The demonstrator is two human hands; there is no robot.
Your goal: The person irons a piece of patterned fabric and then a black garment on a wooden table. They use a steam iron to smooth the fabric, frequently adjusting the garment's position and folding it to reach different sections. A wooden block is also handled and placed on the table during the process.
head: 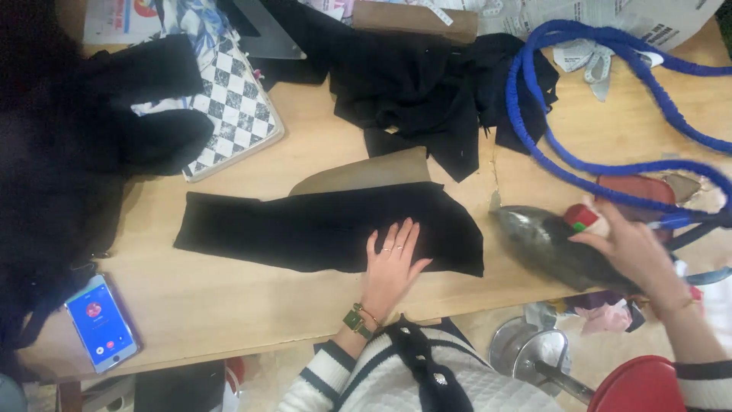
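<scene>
Left hand: the left hand (393, 263) lies flat with fingers spread apart on the black fabric piece (328, 229), pinning its right end to the wooden table (229, 305); rings on the fingers, a square green watch at the wrist
Right hand: the right hand (629, 248) is off to the side on the handle of the clothes iron (553, 248), fingers curled round it; how firmly they close I cannot tell, the hand is a bit blurred
Fabric: a long, flat black panel lying across the middle of the table, one end tapered, just left of the iron and not touching it
Under the fabric: a brown paper pattern (366, 172) peeks out along the top edge
Iron: grey soleplate resting at the table's right edge, a red knob (581, 216) by the fingers, a blue covered cord (579, 99) looping away behind
Step, as I read it: smoothing and holding the cloth while the iron is taken up
Next move, I'd judge: needs the iron brought onto the cloth with the flat hand drawn clear of the hot plate
Around: heap of black cloth (427, 80) at the back, checkered bag (232, 99) back left, phone (101, 324) with a lit blue screen near the front left edge
</scene>
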